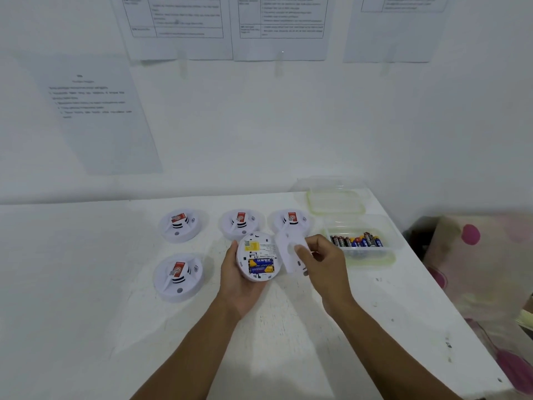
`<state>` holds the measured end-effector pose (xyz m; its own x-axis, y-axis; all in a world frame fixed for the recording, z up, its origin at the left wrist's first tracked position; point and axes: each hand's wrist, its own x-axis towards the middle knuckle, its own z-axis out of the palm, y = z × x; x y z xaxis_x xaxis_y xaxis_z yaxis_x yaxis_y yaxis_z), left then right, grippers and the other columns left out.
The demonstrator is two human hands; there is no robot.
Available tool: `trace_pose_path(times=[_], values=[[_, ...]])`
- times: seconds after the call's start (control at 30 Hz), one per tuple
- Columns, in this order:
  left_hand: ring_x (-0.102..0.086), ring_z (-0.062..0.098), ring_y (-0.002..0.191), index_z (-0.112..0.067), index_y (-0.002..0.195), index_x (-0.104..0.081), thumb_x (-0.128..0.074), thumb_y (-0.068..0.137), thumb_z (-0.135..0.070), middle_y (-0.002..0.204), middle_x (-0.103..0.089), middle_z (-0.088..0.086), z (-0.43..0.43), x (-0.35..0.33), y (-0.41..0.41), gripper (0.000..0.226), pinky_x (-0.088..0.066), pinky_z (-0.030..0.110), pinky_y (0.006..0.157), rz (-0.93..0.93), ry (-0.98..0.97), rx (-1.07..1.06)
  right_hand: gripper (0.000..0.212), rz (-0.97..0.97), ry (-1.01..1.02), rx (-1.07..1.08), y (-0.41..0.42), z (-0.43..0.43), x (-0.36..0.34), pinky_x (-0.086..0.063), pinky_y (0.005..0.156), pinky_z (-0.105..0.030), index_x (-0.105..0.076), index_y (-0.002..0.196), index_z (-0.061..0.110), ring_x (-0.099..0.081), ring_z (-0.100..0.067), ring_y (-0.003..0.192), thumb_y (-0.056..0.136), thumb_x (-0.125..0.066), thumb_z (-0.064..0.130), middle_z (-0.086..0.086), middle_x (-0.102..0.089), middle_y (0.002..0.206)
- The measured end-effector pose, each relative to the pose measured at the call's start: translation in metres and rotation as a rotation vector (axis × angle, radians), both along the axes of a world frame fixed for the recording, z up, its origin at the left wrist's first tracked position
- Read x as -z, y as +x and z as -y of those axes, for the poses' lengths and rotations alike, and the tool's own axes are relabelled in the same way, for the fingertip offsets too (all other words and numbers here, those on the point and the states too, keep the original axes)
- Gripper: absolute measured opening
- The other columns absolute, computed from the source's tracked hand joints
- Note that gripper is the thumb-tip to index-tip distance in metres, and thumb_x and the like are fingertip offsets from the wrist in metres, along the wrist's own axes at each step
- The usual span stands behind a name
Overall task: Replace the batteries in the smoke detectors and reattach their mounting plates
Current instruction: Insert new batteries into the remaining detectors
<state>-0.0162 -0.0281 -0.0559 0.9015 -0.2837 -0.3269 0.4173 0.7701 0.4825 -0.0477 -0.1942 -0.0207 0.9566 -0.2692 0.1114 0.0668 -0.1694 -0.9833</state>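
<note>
My left hand [235, 284] holds a white smoke detector [257, 256] with its back turned up. Blue and yellow batteries [261, 266] lie in its open compartment below a yellow label. My right hand [320, 262] grips a white round mounting plate [290, 251], tilted on edge just right of the detector. Several other smoke detectors sit face up on the white table [86, 298]: one at the back left [180, 225], one at the back middle [240, 222], one at the back right [291, 219] and one at the front left [178, 277].
A clear plastic container [360, 241] with several batteries stands right of my hands. Its lid [336, 202] lies behind it near the wall. Printed sheets hang on the wall. The table's right edge runs diagonally beside a pink patterned cloth [484, 255].
</note>
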Motion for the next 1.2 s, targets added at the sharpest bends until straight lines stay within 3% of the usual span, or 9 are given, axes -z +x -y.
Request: trace_pose_path(times=[0.03,0.17,0.3,0.47,0.53,0.6,0.67,0.8,1.2], values=[[-0.060,0.033,0.116,-0.015,0.130,-0.059,-0.036,0.099,-0.046,0.127,-0.065,0.016,0.000,0.000,0.001,0.049,-0.048,0.050,0.097,0.005,-0.008,-0.011,0.003,-0.010,0.060,0.007,-0.001,-0.001,-0.004,-0.052,0.056,-0.024,-0.066,0.087,0.019,-0.064,-0.014,0.071,0.087,-0.070,0.020,0.005,-0.070,0.080],[-0.065,0.031,0.106,-0.016,0.122,-0.063,-0.034,0.100,-0.046,0.119,-0.069,0.015,0.005,-0.003,0.001,0.048,-0.049,0.048,0.093,0.041,-0.008,0.005,0.030,-0.044,0.198,-0.060,-0.004,-0.010,-0.009,-0.059,0.063,-0.031,-0.059,0.107,0.026,-0.073,-0.016,0.079,0.082,-0.076,0.021,0.000,-0.075,0.090],[-0.067,0.032,0.106,-0.011,0.128,-0.061,-0.035,0.099,-0.048,0.125,-0.065,0.018,0.013,-0.009,-0.002,0.054,-0.052,0.046,0.091,0.076,0.021,0.047,0.031,0.032,-0.042,-0.065,-0.001,-0.023,-0.002,-0.051,0.061,-0.019,-0.064,0.107,0.029,-0.068,-0.006,0.068,0.080,-0.078,0.028,0.005,-0.074,0.076],[-0.065,0.030,0.107,-0.008,0.133,-0.057,-0.043,0.093,-0.047,0.126,-0.064,0.019,0.017,-0.013,-0.005,0.057,-0.058,0.039,0.085,0.042,-0.017,0.037,0.028,0.144,-0.373,0.059,0.003,-0.027,0.018,-0.048,0.068,-0.016,-0.069,0.109,0.027,-0.060,-0.003,0.084,0.082,-0.075,0.031,0.013,-0.067,0.094],[-0.063,0.029,0.106,-0.010,0.135,-0.056,-0.044,0.093,-0.047,0.125,-0.063,0.017,0.016,-0.011,-0.005,0.057,-0.058,0.038,0.084,0.028,-0.013,0.022,0.027,0.173,-0.497,0.092,0.001,-0.028,0.023,-0.046,0.073,-0.016,-0.069,0.109,0.029,-0.055,-0.006,0.095,0.086,-0.067,0.042,0.011,-0.063,0.102],[-0.062,0.028,0.107,-0.011,0.136,-0.055,-0.045,0.094,-0.048,0.126,-0.062,0.017,0.016,-0.011,-0.004,0.057,-0.057,0.039,0.086,0.013,-0.011,0.015,0.039,0.151,-0.517,0.103,-0.002,-0.031,0.023,-0.052,0.078,-0.023,-0.068,0.112,0.031,-0.054,-0.004,0.103,0.087,-0.054,0.058,0.011,-0.057,0.111],[-0.061,0.029,0.111,-0.011,0.134,-0.058,-0.046,0.093,-0.050,0.129,-0.062,0.017,0.015,-0.009,-0.003,0.058,-0.051,0.041,0.098,0.002,0.019,0.022,0.053,0.130,-0.569,0.101,-0.005,-0.035,0.023,-0.053,0.083,-0.023,-0.067,0.116,0.031,-0.053,-0.002,0.108,0.081,-0.050,0.067,0.013,-0.054,0.120],[-0.059,0.033,0.116,-0.009,0.130,-0.061,-0.041,0.095,-0.052,0.129,-0.062,0.020,0.016,-0.007,-0.003,0.059,-0.035,0.045,0.114,-0.028,0.063,0.029,0.051,0.152,-0.652,0.098,-0.008,-0.040,0.020,-0.050,0.083,-0.022,-0.064,0.116,0.028,-0.056,-0.009,0.108,0.073,-0.065,0.056,0.011,-0.060,0.119],[-0.067,0.029,0.102,-0.011,0.117,-0.069,-0.043,0.096,-0.049,0.114,-0.070,0.018,0.014,-0.012,-0.004,0.051,-0.046,0.044,0.102,0.008,0.108,-0.022,0.049,0.128,-0.693,0.090,-0.006,-0.048,0.012,-0.052,0.080,-0.024,-0.064,0.118,0.031,-0.061,-0.012,0.101,0.076,-0.066,0.055,0.006,-0.064,0.113]])
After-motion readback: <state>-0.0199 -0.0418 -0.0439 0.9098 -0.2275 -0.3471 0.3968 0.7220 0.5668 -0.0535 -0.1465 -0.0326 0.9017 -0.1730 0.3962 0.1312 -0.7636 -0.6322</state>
